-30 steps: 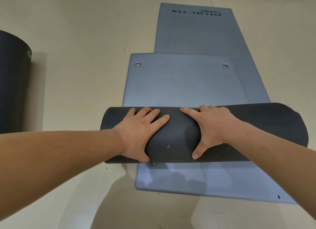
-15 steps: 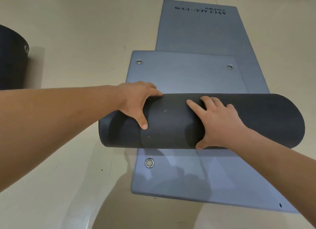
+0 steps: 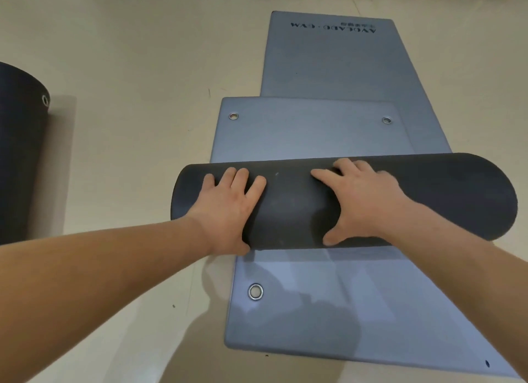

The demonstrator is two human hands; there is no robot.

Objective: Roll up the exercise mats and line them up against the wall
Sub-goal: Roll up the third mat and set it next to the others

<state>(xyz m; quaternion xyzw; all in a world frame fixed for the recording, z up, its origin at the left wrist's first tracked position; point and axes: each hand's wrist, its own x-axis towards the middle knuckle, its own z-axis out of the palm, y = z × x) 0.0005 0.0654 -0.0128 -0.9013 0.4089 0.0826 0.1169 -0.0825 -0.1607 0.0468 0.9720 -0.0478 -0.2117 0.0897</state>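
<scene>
Dark grey foam, the rolled part of the mat (image 3: 343,199) lies crosswise at centre frame on its own flat blue-grey length (image 3: 300,311). Your left hand (image 3: 228,211) presses palm-down near its nine o'clock end, fingers spread. Your right hand (image 3: 363,202) lies flat just past centre, likewise splayed. Another flat mat (image 3: 337,62) extends toward twelve o'clock; a rolled mat (image 3: 20,154) sits at nine o'clock on the beige floor (image 3: 128,68).

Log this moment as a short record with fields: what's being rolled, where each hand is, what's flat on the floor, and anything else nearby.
being rolled: dark mat roll, lying across a flat grey mat
left hand: palm flat on the roll
right hand: palm flat on the roll
also flat: second grey mat with printed lettering, farther off
nearby: another dark rolled mat at the left edge
</scene>
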